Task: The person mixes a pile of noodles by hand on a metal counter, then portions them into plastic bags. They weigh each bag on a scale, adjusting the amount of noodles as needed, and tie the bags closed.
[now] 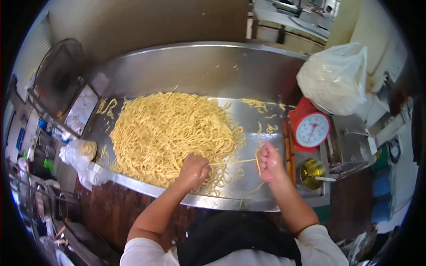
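A large heap of yellow noodles point(173, 133) covers the left and middle of a steel trough point(230, 204). My left hand point(194, 172) is closed at the heap's front right edge. From it a noodle strand point(233, 162) runs nearly straight across to my right hand point(269, 163), which is closed around its other end above bare metal. A bit of noodle hangs below the right hand. Loose noodle pieces point(270, 128) lie on the steel beyond that hand.
At the right stands a red dial scale point(312, 129) with a full plastic bag point(335, 77) on top. A container of yellow oil point(311, 172) sits below it, a handle sticking out. A tied plastic bag point(82, 153) rests at the left rim, near a fan point(60, 77).
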The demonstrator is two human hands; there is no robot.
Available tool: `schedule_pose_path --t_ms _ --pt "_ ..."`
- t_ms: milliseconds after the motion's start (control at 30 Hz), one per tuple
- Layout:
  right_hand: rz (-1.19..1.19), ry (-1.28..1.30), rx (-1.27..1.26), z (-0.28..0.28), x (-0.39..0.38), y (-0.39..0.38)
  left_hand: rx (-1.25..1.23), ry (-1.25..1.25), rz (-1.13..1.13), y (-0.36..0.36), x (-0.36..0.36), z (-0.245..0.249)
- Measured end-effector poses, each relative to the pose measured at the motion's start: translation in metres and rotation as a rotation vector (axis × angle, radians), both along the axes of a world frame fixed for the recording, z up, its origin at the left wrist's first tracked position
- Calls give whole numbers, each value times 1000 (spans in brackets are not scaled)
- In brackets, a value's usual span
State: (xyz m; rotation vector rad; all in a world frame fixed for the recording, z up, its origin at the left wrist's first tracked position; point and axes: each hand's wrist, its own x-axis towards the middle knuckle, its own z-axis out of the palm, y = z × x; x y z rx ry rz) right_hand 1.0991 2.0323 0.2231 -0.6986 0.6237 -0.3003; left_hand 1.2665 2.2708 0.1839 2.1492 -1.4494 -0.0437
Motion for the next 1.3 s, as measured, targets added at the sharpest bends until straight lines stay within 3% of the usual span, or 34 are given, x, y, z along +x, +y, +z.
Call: schedule_pose_path --t_ms 133,333,367,400,433,500,600,667,700,767,933,1000,1067,1133,1200,1267,1300 --pt "65 -24 22 16 0 4 -158 -99 -17 -7 8 0" --pt "270 -36 -436 49 3 5 -129 53 149 1 27 -13" --pt "417 71 -726 56 3 5 -34 105 140 3 29 -17" --pt "569 180 -1012 64 3 6 -115 157 108 1 19 -13" --pt "583 178 -1007 76 4 8 -193 210 81 -4 4 -11" --pt "881 171 -1596 100 6 14 -268 503 -6 -29 -37 9" --pt "992 135 -1633 106 9 19 -441 477 -63 -69 -76 9" --pt "906 69 -1644 111 5 19 -408 802 -302 -84 -81 -6" --pt "809 5 -1654 111 3 19 -409 806 -300 -81 -80 -11" --pt "696 81 -1627 105 -4 7 -13 1051 -255 -68 -73 -18" --pt "429 283 -1368 67 -25 -23 131 1144 -123 -39 -61 -3" --pt "414 138 -958 41 -26 -21 -74 389 -118 -38 -65 15" --pt "476 46 -845 23 -21 1 -91 392 -97 -45 -70 32" --pt "512 -32 -551 17 -9 32 -261 -2 9 -50 -76 49" --pt "569 -88 -555 -4 1 41 -186 114 -12 -48 -73 54" --pt "624 -143 -559 -7 6 42 -439 370 -77 -38 -65 53" --pt "640 -57 -572 -2 7 40 -430 430 54 -26 -60 44"
